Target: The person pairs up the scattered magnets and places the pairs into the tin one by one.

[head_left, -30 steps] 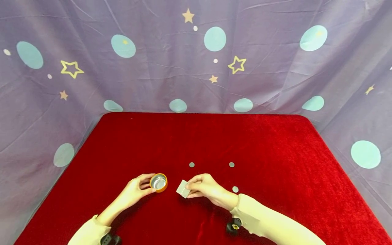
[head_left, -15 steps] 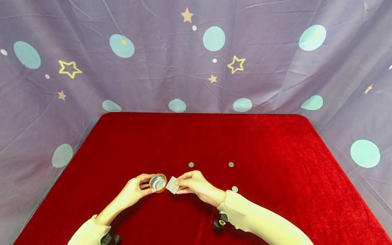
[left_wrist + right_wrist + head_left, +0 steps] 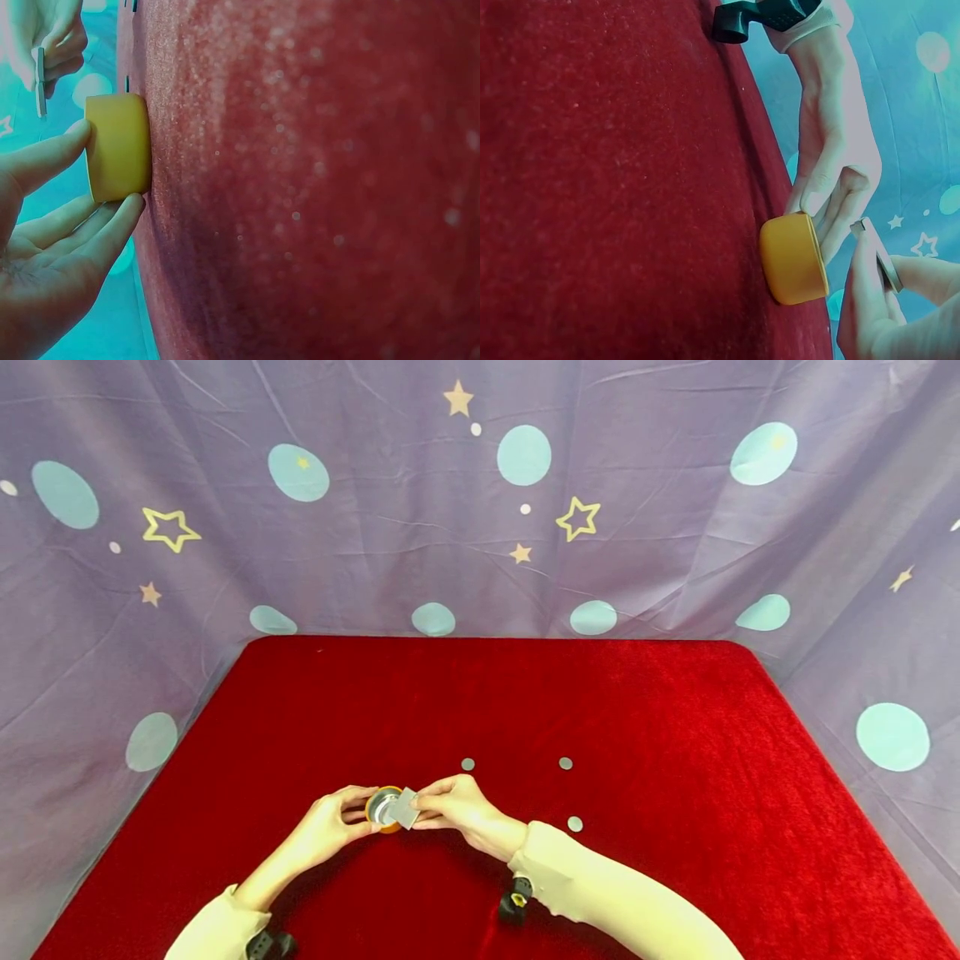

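My left hand grips a small round bowl between thumb and fingers. The bowl is orange outside and silvery metal inside, and it stands upright on the red cloth. My right hand pinches a thin grey square plate between thumb and fingers. Seen from the head, the plate covers the bowl's right rim. In the left wrist view the plate is held above the bowl, apart from it. The right wrist view shows the plate tilted near the bowl's opening.
Three small grey discs lie flat on the red cloth: a left disc, a far right disc and a near right disc. Behind the table hangs a purple curtain with stars and dots.
My right hand has moved left with the grey plate, from beside the bowl to over its right rim. The left hand and bowl have stayed in place.
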{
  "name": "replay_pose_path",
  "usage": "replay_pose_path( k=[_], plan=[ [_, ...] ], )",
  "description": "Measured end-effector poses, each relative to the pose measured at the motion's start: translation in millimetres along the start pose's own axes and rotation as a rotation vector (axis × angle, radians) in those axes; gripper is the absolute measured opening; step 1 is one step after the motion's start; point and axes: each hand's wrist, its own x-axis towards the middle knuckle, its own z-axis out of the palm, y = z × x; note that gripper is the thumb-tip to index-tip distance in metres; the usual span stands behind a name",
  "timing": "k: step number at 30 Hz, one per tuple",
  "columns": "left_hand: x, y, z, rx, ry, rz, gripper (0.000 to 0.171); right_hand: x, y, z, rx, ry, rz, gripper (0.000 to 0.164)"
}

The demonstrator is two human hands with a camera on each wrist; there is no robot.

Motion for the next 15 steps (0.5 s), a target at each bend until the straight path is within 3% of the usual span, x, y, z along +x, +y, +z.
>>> replay_pose_path(
  k=[15],
  plan=[
    [0.0, -0.4, -1.4, 0.009, -0.019, 0.009, 0.051, 13, 3, 14, 0.014, 0.056, 0.000, 0.017]
  ],
)
